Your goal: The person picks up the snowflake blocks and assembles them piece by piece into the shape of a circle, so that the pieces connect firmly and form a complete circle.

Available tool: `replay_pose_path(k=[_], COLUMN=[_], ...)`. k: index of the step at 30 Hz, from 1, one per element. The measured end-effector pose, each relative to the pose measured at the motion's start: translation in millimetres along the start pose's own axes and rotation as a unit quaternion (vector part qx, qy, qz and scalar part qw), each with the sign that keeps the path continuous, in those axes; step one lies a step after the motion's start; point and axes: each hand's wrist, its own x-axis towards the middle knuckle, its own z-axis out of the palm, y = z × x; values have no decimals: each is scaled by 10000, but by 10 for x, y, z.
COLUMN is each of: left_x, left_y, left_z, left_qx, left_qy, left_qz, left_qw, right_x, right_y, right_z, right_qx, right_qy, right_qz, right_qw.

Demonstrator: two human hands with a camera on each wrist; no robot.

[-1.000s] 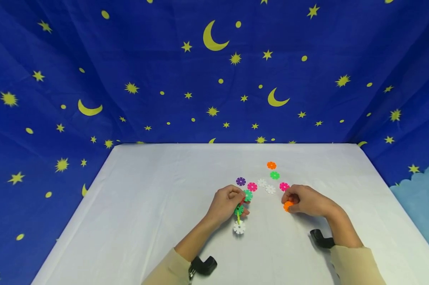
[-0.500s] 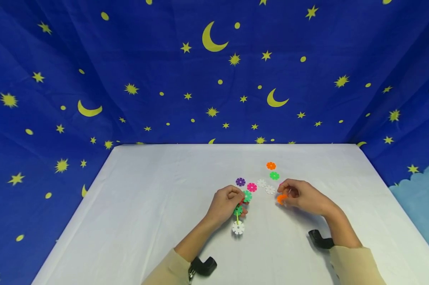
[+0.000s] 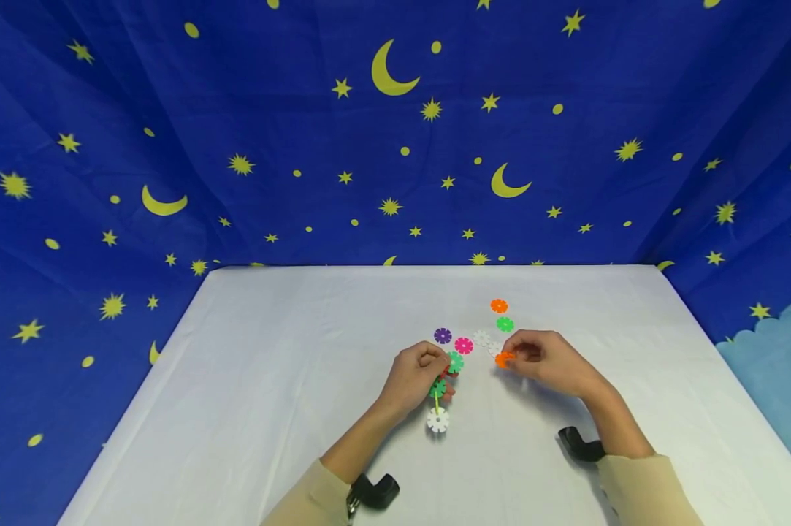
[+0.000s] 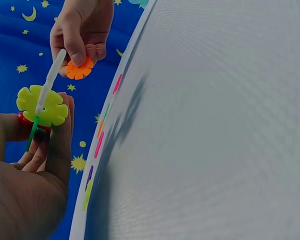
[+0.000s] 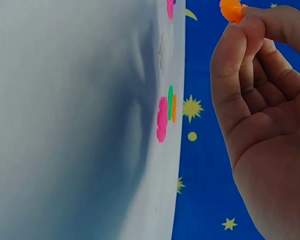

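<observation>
My left hand (image 3: 413, 376) grips a joined chain of notched plastic discs, slotted edge into edge. In the head view its teal-green disc (image 3: 456, 361) is uppermost and a white disc (image 3: 437, 420) hangs lowest. A yellow-green disc (image 4: 54, 109) shows in the left wrist view, crossed by the white disc (image 4: 51, 80) seen edge-on, with a bit of red (image 4: 26, 120) at the fingers. To the right, my right hand (image 3: 556, 361) pinches a single orange disc (image 3: 503, 359) between thumb and fingertips. That orange disc (image 5: 231, 11) appears at the top of the right wrist view.
Loose discs lie on the white-covered table (image 3: 270, 365) beyond my hands: purple (image 3: 442, 335), pink (image 3: 464, 345), white (image 3: 480, 337), green (image 3: 505, 324) and orange (image 3: 499, 306). Another pink disc (image 5: 162, 120) is hidden behind my right hand in the head view. A blue starry cloth (image 3: 290, 124) stands around.
My right hand has moved left with the orange disc, closer to the left hand, and now covers the right-hand pink disc. My left hand and its chain have hardly moved.
</observation>
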Motion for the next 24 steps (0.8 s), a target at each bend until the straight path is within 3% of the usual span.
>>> replay_pose_path(k=[17, 24], left_x=[6, 15], left_y=[-3, -18], left_z=[12, 9], left_qx=[181, 231], left_qy=[65, 86], left_qz=[33, 19], left_qw=[9998, 9997], right_x=[57, 69], right_y=[-133, -164], right_z=[235, 301], right_qx=[105, 58], right_qy=[354, 348], right_qz=[-712, -713], right_qw=[9968, 9968])
